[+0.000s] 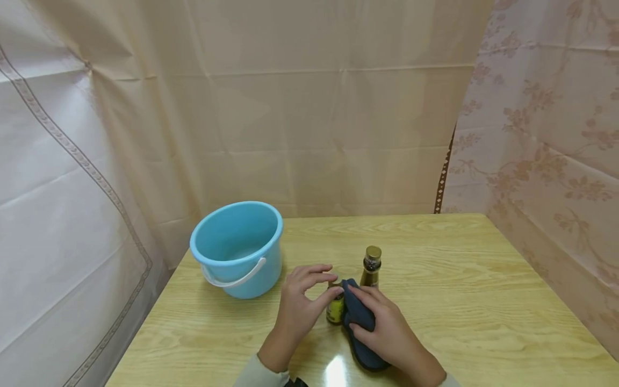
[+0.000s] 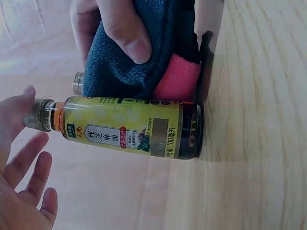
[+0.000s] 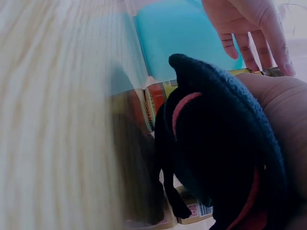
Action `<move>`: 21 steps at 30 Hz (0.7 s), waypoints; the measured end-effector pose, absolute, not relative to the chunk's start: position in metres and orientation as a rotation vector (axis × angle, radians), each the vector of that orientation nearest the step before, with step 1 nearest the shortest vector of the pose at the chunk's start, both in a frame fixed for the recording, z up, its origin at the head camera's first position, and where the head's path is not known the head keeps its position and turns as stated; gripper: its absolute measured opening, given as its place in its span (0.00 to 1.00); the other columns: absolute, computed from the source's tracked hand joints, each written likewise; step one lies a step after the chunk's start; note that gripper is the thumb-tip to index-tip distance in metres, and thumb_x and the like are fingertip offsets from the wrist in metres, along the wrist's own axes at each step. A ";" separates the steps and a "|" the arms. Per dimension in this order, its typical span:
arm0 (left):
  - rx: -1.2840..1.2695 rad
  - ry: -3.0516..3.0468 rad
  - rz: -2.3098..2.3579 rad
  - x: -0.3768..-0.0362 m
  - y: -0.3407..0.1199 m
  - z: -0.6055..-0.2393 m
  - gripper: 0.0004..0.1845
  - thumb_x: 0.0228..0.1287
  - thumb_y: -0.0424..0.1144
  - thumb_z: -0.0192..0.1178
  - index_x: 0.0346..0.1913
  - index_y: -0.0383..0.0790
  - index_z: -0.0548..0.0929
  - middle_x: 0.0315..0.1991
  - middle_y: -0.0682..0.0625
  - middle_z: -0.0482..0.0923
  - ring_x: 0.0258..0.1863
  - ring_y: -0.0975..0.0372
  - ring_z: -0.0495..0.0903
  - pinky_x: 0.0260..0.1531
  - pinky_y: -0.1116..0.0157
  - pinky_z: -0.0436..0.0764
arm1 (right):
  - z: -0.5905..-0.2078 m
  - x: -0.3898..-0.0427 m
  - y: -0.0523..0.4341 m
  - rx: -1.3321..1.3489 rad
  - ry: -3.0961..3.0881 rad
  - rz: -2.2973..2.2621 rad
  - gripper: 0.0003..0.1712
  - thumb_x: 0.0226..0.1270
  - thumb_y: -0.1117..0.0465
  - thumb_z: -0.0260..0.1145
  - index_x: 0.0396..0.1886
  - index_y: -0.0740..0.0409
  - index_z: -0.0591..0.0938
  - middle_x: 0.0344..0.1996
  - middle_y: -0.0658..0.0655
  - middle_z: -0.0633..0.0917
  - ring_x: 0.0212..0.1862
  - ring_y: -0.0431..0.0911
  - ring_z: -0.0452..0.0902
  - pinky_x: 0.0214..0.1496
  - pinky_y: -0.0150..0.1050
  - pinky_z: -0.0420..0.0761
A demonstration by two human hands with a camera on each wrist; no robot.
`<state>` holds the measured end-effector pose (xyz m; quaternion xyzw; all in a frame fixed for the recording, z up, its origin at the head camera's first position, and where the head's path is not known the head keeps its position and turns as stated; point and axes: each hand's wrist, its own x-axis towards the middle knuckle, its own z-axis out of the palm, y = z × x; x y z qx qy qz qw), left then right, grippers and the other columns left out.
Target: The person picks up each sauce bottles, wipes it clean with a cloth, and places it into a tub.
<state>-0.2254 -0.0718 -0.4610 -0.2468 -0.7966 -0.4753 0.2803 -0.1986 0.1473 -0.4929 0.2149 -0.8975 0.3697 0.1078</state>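
Note:
A small sesame oil bottle with a yellow label and a metal-coloured cap stands upright on the table. My left hand is beside it, its thumb at the cap and the other fingers apart and loosely bent. In my right hand I grip a folded dark blue cloth with a pink part showing low down. The cloth lies against the bottle's side, and its lower end hangs towards the table. Just behind the cloth stands a taller dark bottle with a gold cap, its lower part hidden.
A light blue bucket with a white handle stands at the left of the wooden table. Beige cloth hangs behind the table's far edge. Patterned cloth hangs along the right side.

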 end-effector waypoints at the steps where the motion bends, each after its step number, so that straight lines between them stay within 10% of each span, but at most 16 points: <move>1: -0.661 -2.130 -1.280 -0.226 -0.071 -0.461 0.12 0.58 0.49 0.77 0.46 0.58 0.92 0.52 0.60 0.88 0.54 0.64 0.82 0.54 0.52 0.77 | -0.493 -0.199 0.147 0.630 -2.654 1.087 0.46 0.57 0.60 0.81 0.75 0.37 0.74 0.67 0.49 0.77 0.65 0.53 0.79 0.58 0.52 0.82; 21: -0.618 -2.166 -1.267 -0.224 -0.070 -0.460 0.12 0.61 0.50 0.74 0.47 0.55 0.92 0.50 0.66 0.88 0.51 0.68 0.81 0.55 0.54 0.74 | -0.492 -0.197 0.147 0.624 -2.569 1.028 0.48 0.53 0.59 0.83 0.74 0.33 0.74 0.67 0.47 0.77 0.65 0.51 0.78 0.58 0.53 0.82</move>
